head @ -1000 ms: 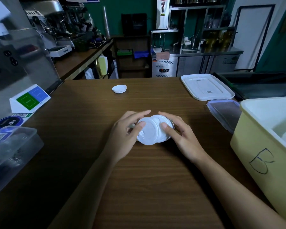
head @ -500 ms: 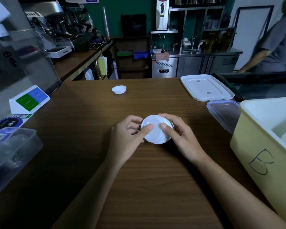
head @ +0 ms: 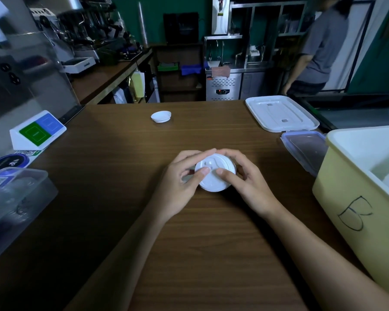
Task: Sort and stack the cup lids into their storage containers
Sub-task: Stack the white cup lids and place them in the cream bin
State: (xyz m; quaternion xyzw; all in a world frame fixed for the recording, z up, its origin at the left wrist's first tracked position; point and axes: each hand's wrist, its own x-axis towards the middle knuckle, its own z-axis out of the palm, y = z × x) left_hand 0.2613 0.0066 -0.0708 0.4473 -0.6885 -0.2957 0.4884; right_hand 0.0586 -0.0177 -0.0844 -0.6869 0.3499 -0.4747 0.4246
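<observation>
While both forearms reach forward over the brown wooden counter (head: 211, 254), the left hand (head: 180, 182) and right hand (head: 245, 184) curl fingers and thumbs round a small stack of white round plastic cup lids (head: 213, 176) at mid-counter; a yellow plastic bin marked B (head: 346, 198) stands to the right.

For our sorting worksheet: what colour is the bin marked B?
The bin is pale yellow outside and white inside, shown best in the head view.
</observation>
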